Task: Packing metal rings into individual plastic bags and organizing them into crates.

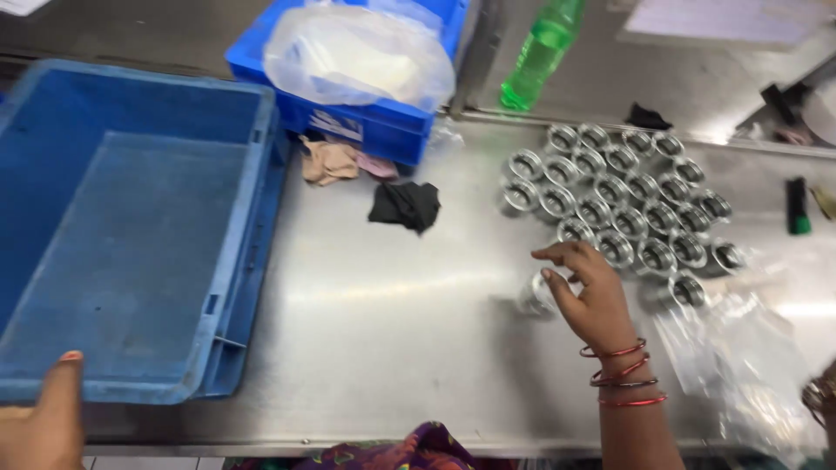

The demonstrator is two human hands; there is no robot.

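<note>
Steel table carries rows of metal rings toward its far right corner; the right hand closes its fingers on one ring. Left hand, thumb up, touches the blue crate at the near left edge.

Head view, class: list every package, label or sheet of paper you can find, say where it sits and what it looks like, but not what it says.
Label: pale rectangle on the front wall of the far blue crate.
Clear plastic bag: crumpled, lying in that crate.
Green bottle: translucent, beyond the metal rings.
Paper sheet: whitish, top right.
Clear plastic wrappers: on the table, lower right.
</note>
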